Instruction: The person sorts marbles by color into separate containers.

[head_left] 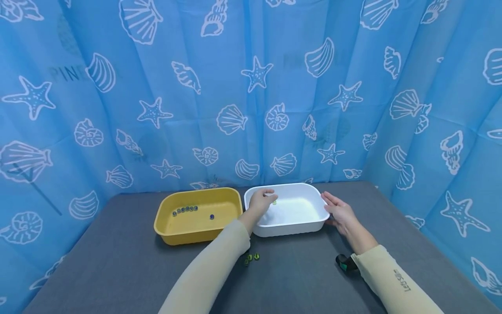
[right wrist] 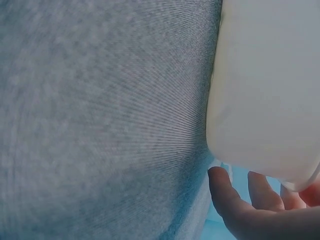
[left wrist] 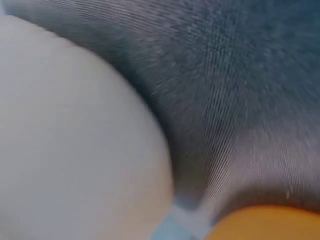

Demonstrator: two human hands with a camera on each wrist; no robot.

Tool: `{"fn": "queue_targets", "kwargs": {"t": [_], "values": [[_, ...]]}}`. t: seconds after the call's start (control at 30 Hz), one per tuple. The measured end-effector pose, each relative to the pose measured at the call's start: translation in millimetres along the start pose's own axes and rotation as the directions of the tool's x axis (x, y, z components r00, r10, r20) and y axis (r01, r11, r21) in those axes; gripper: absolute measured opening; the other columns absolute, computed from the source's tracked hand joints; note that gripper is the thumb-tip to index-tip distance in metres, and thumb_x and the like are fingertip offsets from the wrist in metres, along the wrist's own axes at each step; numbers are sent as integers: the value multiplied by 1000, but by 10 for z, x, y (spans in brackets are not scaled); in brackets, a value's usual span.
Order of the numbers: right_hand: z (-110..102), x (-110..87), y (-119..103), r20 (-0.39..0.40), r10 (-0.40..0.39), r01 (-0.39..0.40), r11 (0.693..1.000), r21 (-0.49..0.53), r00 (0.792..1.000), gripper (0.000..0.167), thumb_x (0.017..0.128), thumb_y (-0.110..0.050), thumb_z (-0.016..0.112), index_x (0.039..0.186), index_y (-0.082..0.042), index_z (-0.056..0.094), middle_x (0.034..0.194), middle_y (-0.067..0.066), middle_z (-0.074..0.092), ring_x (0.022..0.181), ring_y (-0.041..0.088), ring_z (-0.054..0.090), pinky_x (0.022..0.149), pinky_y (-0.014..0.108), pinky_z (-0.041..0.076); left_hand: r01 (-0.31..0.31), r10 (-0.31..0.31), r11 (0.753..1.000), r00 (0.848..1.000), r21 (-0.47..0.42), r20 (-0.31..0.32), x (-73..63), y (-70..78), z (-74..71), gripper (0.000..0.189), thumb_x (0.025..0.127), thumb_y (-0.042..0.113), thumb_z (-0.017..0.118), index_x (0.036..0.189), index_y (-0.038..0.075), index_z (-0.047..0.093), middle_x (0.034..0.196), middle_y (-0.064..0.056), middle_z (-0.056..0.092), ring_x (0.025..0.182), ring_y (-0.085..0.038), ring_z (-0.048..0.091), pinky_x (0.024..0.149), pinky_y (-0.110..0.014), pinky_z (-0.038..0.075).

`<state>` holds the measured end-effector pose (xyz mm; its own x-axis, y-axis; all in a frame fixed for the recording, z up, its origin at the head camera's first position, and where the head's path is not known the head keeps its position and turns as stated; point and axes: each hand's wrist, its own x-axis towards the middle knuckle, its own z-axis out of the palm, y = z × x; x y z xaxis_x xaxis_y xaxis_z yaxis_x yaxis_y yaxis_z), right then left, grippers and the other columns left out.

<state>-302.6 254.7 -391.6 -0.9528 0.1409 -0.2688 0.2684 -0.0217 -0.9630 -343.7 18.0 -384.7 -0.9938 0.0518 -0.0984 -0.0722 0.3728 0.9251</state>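
My left hand point(head_left: 260, 201) is over the left part of a white plastic bin point(head_left: 288, 230), its thumb and forefinger reaching right with a small gap between them. A small yellow-green piece point(head_left: 274, 202) shows just below the fingertips; whether they touch it is hard to see. My right hand point(head_left: 342, 213) rests against the bin's right end, touching the rim with its fingers spread. In the right wrist view, fingers point(right wrist: 225, 192) lie beside the white bin's corner point(right wrist: 265, 110). Several small green pieces point(head_left: 256, 256) lie on the table near my left forearm.
Left of the white bin stands a yellow bin point(head_left: 188, 238), with a row of small dark-blue pieces point(head_left: 187, 209) and one separate blue piece point(head_left: 211, 216) inside. A black band with a green patch point(head_left: 347, 263) is by my right sleeve. A blue shell-print curtain point(head_left: 256, 109) hangs behind the grey table point(head_left: 129, 261).
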Motion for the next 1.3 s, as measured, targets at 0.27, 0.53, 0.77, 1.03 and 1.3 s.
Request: {"fn": "queue_targets", "kwargs": {"t": [0.27, 0.53, 0.77, 1.03, 1.3], "values": [[16, -10, 1, -14, 4, -4, 1000, -11, 1000, 52, 106, -5, 33, 156, -13, 20, 158, 5, 22, 145, 28, 21, 108, 59, 28, -45, 54, 990, 996, -134, 65, -274, 28, -289, 31, 97, 22, 62, 123, 4, 64, 101, -9, 64, 106, -35, 59, 89, -40, 52], [15, -32, -6, -26, 2, -2, 1000, -25, 1000, 52, 106, -7, 35, 155, -14, 21, 158, 5, 23, 145, 28, 22, 108, 59, 29, -70, 78, 995, 987, -67, 137, -583, -55, -506, 27, 96, 21, 63, 116, 4, 66, 87, -5, 61, 74, -20, 52, 66, -27, 46], [16, -35, 3, -22, -2, 2, 1000, -27, 1000, 52, 106, -7, 35, 155, -13, 21, 158, 6, 22, 145, 29, 22, 108, 60, 28, -153, 161, 987, 956, -50, 246, -789, -249, -658, 32, 95, 20, 64, 119, -1, 63, 79, -4, 55, 70, -18, 51, 64, -27, 44], [24, -31, 4, -35, 2, -4, 1000, -31, 999, 51, 106, -7, 35, 155, -14, 22, 157, 5, 24, 145, 29, 23, 108, 60, 28, -236, 218, 972, 881, -9, 420, -916, -512, -797, 33, 94, 17, 65, 121, -4, 62, 83, -1, 55, 76, -14, 51, 67, -26, 45], [25, -33, 7, -29, 0, -1, 999, -37, 1000, 52, 106, -7, 35, 155, -14, 21, 158, 5, 22, 145, 29, 22, 108, 61, 28, -233, 169, 970, 846, 66, 506, -962, -678, -937, 32, 91, 15, 69, 117, -2, 63, 84, 0, 56, 78, -14, 51, 67, -26, 43]]}}
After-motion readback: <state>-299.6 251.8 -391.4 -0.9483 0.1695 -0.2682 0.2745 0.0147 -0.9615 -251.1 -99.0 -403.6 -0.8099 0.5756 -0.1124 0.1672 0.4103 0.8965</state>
